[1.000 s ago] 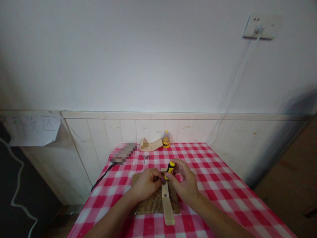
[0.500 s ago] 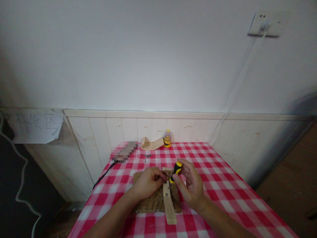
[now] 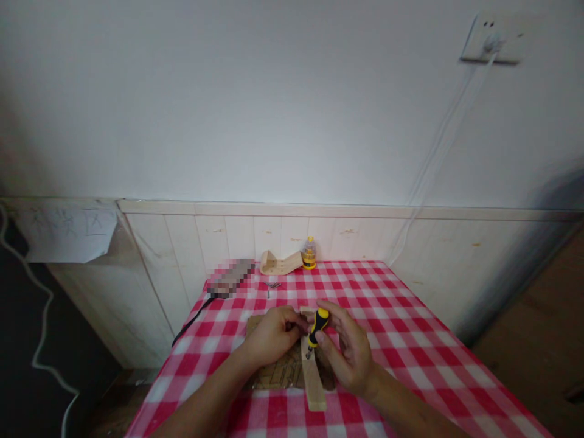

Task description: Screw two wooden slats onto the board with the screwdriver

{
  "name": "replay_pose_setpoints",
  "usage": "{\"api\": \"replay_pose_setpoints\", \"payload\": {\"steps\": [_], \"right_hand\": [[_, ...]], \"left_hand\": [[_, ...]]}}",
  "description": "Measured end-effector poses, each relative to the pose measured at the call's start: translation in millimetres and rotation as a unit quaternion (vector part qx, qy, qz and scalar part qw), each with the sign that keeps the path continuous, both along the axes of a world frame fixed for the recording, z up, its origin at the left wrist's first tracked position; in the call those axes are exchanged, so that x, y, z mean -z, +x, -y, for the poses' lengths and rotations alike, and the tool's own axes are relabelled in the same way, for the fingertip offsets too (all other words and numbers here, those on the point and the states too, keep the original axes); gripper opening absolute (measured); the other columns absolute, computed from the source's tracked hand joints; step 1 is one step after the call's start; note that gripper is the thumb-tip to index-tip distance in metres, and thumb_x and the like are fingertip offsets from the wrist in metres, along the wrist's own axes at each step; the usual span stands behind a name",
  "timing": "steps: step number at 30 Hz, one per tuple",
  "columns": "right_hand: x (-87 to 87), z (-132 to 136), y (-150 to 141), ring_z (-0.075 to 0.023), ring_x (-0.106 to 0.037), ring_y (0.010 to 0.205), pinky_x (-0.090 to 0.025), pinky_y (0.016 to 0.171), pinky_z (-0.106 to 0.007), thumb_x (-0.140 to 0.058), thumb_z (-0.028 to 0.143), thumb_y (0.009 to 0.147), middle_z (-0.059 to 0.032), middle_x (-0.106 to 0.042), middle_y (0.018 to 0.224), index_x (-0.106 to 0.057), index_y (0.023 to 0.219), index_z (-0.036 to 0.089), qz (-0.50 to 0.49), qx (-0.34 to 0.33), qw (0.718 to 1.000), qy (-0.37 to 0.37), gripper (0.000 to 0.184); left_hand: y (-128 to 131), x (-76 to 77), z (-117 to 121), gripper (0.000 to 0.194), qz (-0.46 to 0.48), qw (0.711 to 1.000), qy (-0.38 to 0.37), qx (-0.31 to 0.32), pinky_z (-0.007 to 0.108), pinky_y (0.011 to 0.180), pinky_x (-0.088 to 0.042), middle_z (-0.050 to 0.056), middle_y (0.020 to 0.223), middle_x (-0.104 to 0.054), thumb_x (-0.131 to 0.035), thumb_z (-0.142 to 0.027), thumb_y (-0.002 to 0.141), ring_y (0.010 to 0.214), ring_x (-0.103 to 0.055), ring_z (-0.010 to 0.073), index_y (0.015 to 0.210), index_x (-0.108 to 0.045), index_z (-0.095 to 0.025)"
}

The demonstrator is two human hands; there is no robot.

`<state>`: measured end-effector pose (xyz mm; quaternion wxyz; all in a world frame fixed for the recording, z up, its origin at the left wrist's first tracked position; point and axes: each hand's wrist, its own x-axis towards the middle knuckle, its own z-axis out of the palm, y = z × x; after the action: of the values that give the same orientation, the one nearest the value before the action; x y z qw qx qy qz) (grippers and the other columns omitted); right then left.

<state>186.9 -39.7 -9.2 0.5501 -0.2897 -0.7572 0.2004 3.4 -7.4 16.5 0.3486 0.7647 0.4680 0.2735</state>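
My right hand [image 3: 350,348] grips a short yellow-and-black screwdriver [image 3: 320,323] between thumb and fingers, tilted toward me at its tip. That tip meets a screw head [image 3: 308,356] set in a pale, bent wooden piece [image 3: 313,384]. My left hand [image 3: 275,336] is closed at the far part of this wooden piece, its fingertips pressed there and partly hidden. Beneath both lies a brown board [image 3: 278,376] with dark line markings, on a red-and-white checked tablecloth [image 3: 392,340].
Against the wall stand a curved wooden part [image 3: 280,265] with holes and a small yellow-and-clear bottle-shaped container [image 3: 309,254]. Several loose screws [image 3: 272,285] lie in front of them. A blurred-out object [image 3: 232,278] with a black strap [image 3: 194,320] rests at the left edge.
The screwdriver tip has moved off the far screw position and come nearer to me, onto the nearer screw head. My left hand keeps its place on the wood.
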Motion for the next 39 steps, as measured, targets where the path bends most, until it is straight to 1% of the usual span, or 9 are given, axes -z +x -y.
{"api": "replay_pose_setpoints", "payload": {"steps": [3, 8, 13, 17, 21, 27, 33, 39], "right_hand": [[-1.1, 0, 2, -0.0265, -0.071, 0.105, -0.061, 0.087, -0.039, -0.050, 0.027, 0.100, -0.0133, -0.071, 0.113, -0.046, 0.138, 0.024, 0.002, -0.011, 1.000, -0.006, 0.039], [-3.3, 0, 2, -0.0259, -0.072, 0.103, -0.061, 0.085, -0.038, -0.049, 0.028, 0.100, -0.0123, -0.070, 0.116, -0.046, 0.139, 0.026, -0.017, -0.032, 0.999, -0.017, 0.039], [-3.9, -1, 2, -0.0262, -0.072, 0.105, -0.061, 0.085, -0.038, -0.049, 0.028, 0.100, -0.0115, -0.070, 0.117, -0.047, 0.139, 0.028, -0.021, -0.037, 0.999, -0.019, 0.039], [-4.6, -2, 1, -0.0257, -0.072, 0.103, -0.061, 0.084, -0.037, -0.049, 0.028, 0.101, -0.0118, -0.070, 0.117, -0.047, 0.140, 0.027, -0.033, -0.040, 0.998, -0.029, 0.039], [-3.3, -2, 1, -0.0256, -0.072, 0.101, -0.061, 0.083, -0.036, -0.049, 0.026, 0.100, -0.0124, -0.070, 0.116, -0.047, 0.140, 0.027, -0.036, -0.042, 0.998, -0.021, 0.039], [-1.3, 0, 4, -0.0278, -0.071, 0.105, -0.060, 0.088, -0.041, -0.050, 0.022, 0.098, -0.0121, -0.071, 0.113, -0.047, 0.139, 0.028, -0.003, -0.035, 0.999, 0.015, 0.041], [-6.2, 2, 4, -0.0273, -0.071, 0.103, -0.060, 0.087, -0.041, -0.049, 0.019, 0.097, -0.0123, -0.070, 0.115, -0.048, 0.139, 0.028, 0.007, -0.039, 0.999, 0.031, 0.043], [-5.7, 1, 4, -0.0258, -0.071, 0.100, -0.060, 0.087, -0.040, -0.048, 0.018, 0.097, -0.0120, -0.070, 0.114, -0.046, 0.139, 0.028, 0.011, -0.043, 0.998, 0.033, 0.044]], "left_hand": [[0, -3.4, 2, 0.026, -0.013, 1.000, 0.001, -0.004, 0.024, 0.074, -0.049, 0.002, 0.088, -0.077, -0.054, -0.014, 0.080, 0.084, -0.068, 0.0177, 0.085, -0.079, -0.021], [0, -4.9, 2, 0.026, -0.019, 1.000, -0.005, -0.010, 0.025, 0.073, -0.048, 0.002, 0.088, -0.077, -0.055, -0.014, 0.081, 0.083, -0.068, 0.0181, 0.085, -0.079, -0.022], [-2, 0.8, 0, 0.026, -0.011, 1.000, 0.002, -0.007, 0.025, 0.074, -0.049, 0.001, 0.088, -0.077, -0.055, -0.014, 0.080, 0.082, -0.068, 0.0175, 0.086, -0.079, -0.022], [-2, 4.5, -1, 0.027, 0.010, 1.000, 0.004, 0.005, 0.025, 0.076, -0.049, 0.001, 0.091, -0.078, -0.055, -0.015, 0.080, 0.085, -0.069, 0.0177, 0.088, -0.079, -0.022], [-1, -1.0, 1, 0.028, -0.002, 1.000, -0.006, 0.000, 0.025, 0.077, -0.050, 0.002, 0.091, -0.078, -0.054, -0.013, 0.080, 0.086, -0.069, 0.0181, 0.088, -0.079, -0.022], [1, -9.7, 4, 0.024, -0.042, 0.999, -0.009, -0.018, 0.025, 0.076, -0.049, 0.002, 0.089, -0.077, -0.055, -0.014, 0.081, 0.085, -0.069, 0.0183, 0.085, -0.078, -0.020], [1, -10.8, 5, 0.023, -0.035, 0.999, -0.011, -0.024, 0.024, 0.075, -0.048, 0.001, 0.089, -0.077, -0.057, -0.014, 0.081, 0.085, -0.069, 0.0184, 0.086, -0.078, -0.021], [0, -11.1, 6, 0.024, -0.029, 0.999, -0.019, -0.026, 0.024, 0.074, -0.048, 0.000, 0.087, -0.077, -0.057, -0.013, 0.080, 0.083, -0.069, 0.0178, 0.086, -0.078, -0.021]]}}
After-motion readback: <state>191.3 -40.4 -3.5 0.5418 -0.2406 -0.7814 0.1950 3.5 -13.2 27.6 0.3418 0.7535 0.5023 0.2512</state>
